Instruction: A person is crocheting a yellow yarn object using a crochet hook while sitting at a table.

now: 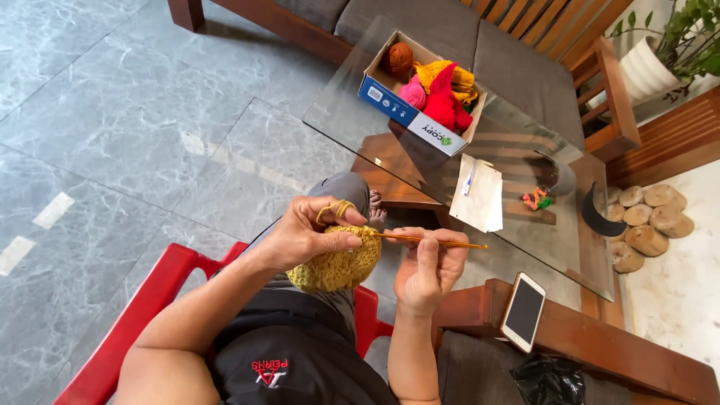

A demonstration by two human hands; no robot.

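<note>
While left hand [304, 234] fingers pinch the yellow crochet piece [336, 264], right hand [429, 268] fingers pinch the hook [431, 240]; long axis 3–9 o'clock, tip at 9 entering the piece.

We see a mustard-yellow crocheted piece [335, 264] – round, like a cap, with a bumpy texture – hanging above the lap. A thin orange crochet hook [439, 241] lies almost level, its tip in the piece's upper edge.
</note>
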